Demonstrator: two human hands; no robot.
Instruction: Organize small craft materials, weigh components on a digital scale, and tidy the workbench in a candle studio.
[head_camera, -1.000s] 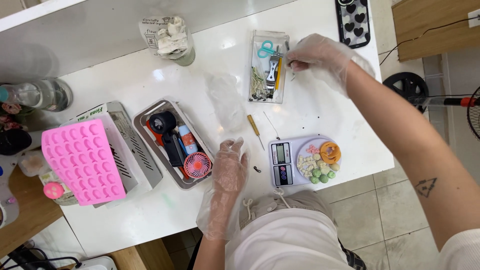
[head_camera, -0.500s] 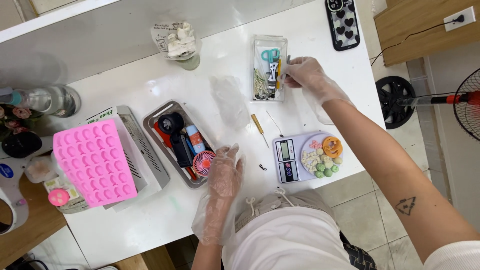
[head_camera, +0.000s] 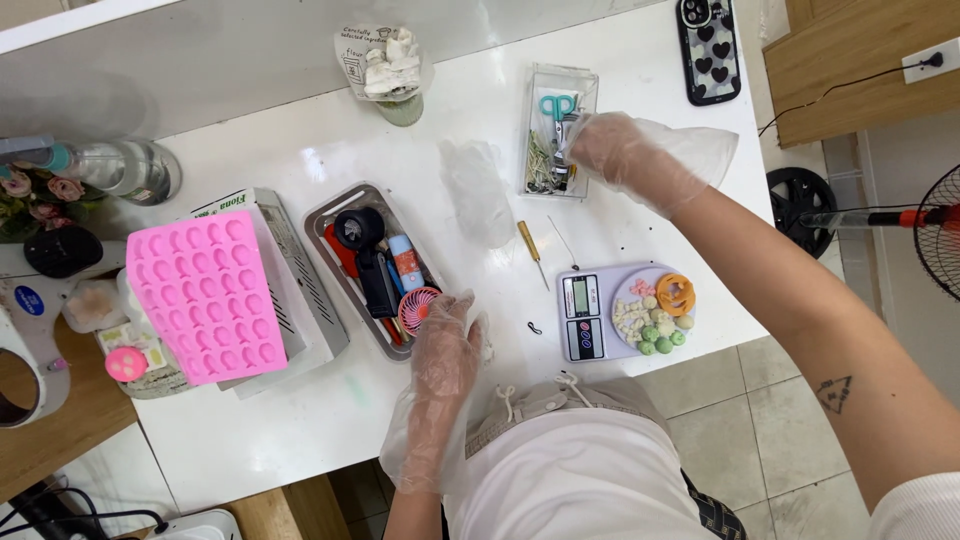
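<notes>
Two gloved hands: right hand (head_camera: 612, 150), grip unclear, in clear box (head_camera: 580, 82) of scissors (head_camera: 553, 106); left hand (head_camera: 446, 345) spread flat.

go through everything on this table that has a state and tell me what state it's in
right hand: gloved, reaching into clear box
clear box: open, holds scissors and small tools
left hand: gloved, flat on table
kitchen scale: loaded with small pieces
grey tray: full
phone: face down
pink mould: empty
</notes>
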